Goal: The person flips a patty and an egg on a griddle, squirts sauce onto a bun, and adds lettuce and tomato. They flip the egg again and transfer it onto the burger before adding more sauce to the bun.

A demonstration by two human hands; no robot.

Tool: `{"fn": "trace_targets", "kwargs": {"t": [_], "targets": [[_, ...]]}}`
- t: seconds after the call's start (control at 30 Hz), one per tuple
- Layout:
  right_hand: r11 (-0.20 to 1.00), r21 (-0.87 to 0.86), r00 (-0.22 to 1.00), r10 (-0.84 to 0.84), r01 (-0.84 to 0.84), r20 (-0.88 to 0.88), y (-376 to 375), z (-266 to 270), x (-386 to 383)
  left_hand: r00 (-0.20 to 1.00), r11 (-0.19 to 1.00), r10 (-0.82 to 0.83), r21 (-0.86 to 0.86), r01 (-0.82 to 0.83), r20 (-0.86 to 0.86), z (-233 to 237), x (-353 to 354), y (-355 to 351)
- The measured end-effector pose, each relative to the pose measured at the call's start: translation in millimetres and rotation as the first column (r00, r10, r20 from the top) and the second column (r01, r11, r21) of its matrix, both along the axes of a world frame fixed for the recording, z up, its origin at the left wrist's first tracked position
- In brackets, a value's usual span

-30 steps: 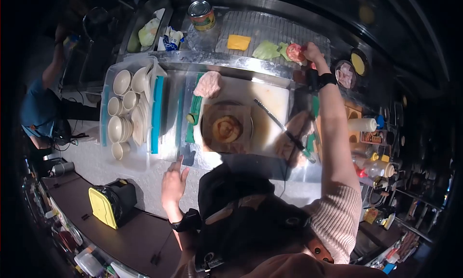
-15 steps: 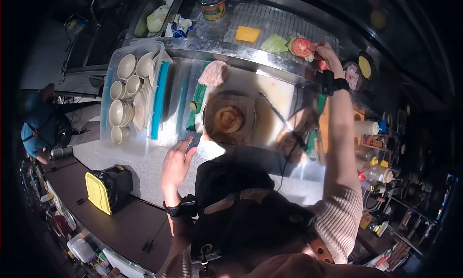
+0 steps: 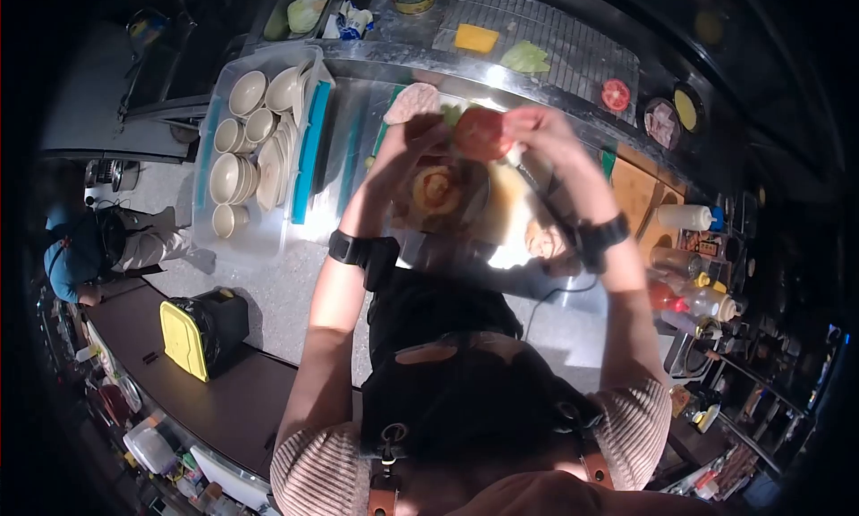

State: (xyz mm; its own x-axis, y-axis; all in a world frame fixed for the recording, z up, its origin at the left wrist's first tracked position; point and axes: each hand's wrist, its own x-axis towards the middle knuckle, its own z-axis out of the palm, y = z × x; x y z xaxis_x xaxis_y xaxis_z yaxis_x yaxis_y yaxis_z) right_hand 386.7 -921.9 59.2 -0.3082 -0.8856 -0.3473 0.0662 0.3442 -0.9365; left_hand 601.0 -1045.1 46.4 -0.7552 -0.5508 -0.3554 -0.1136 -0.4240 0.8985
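Observation:
My right hand [image 3: 541, 133] pinches a tomato slice [image 3: 481, 133] with some green lettuce [image 3: 450, 115] at its left side, held in the air over the work surface. My left hand [image 3: 419, 139] is beside the lettuce, in shadow and blurred, so its fingers cannot be made out. Below both hands lies a round bun half [image 3: 436, 190] with reddish-brown sauce on top. A crumpled pale pink cloth [image 3: 413, 103] sits just behind my left hand. Farther back on the wire rack [image 3: 573, 64] are another tomato slice [image 3: 616, 94], a lettuce leaf [image 3: 525, 57] and a yellow cheese slice [image 3: 476, 38].
To the left stands a clear plastic bin [image 3: 208, 149] with several cream bowls [image 3: 227, 178]. Sauce bottles [image 3: 684, 216] line the right side, near small bowls of pale slices [image 3: 660, 122] and yellow food [image 3: 686, 111]. A person [image 3: 76, 252] is at far left.
My right hand has brought the tomato slice and lettuce from the rack toward me, over the bun. My left hand has moved up from the counter's front edge to meet it.

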Motion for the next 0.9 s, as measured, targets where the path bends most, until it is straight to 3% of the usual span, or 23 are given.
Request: {"fn": "trace_targets", "kwargs": {"t": [0.07, 0.3, 0.37, 0.47, 0.57, 0.67, 0.77, 0.87, 0.9], "targets": [[1.000, -0.016, 0.989, -0.013, 0.015, 0.149, 0.7, -51.9, 18.9, 0.999, 1.000, 0.003, -0.003, -0.003, 0.046, -29.5, 17.5, -2.7], [0.988, 0.107, 0.932, -0.139, 0.109, 0.334, 8.4, -89.0, 73.9, 0.993, 0.998, 0.055, -0.020, -0.053, 0.107, -78.0, 53.8, 0.7], [0.987, 0.119, 0.949, -0.138, 0.108, 0.283, 13.1, -101.9, 79.7, 0.975, 0.986, 0.164, -0.017, -0.163, 0.149, -104.7, 56.1, 5.1], [0.981, 0.163, 0.971, -0.135, 0.103, 0.197, 18.9, -108.9, 88.6, 0.919, 0.884, 0.246, -0.460, -0.082, 0.309, -114.9, 58.7, 16.0], [0.977, 0.118, 0.969, -0.195, 0.178, 0.151, 23.2, -130.2, 97.7, 0.899, 0.798, 0.277, -0.603, -0.018, 0.340, -122.6, 62.0, 20.7], [0.965, 0.036, 0.958, -0.263, 0.260, 0.115, 23.8, -145.2, 104.4, 0.925, 0.793, 0.257, -0.608, -0.037, 0.279, -144.3, 64.6, 20.4], [0.949, -0.014, 0.943, -0.313, 0.316, 0.112, 26.3, -145.2, 110.8, 0.947, 0.885, 0.202, -0.460, -0.067, 0.249, -126.0, 64.4, 23.9], [0.933, -0.017, 0.926, -0.354, 0.359, 0.128, 28.8, -138.6, 116.0, 0.967, 0.666, 0.223, -0.744, -0.061, 0.121, -153.8, 69.1, 21.0], [0.932, -0.023, 0.925, -0.356, 0.362, 0.133, 29.9, -138.1, 116.8, 0.967, 0.774, 0.213, -0.628, -0.078, 0.142, -151.5, 69.6, 21.9]]}}
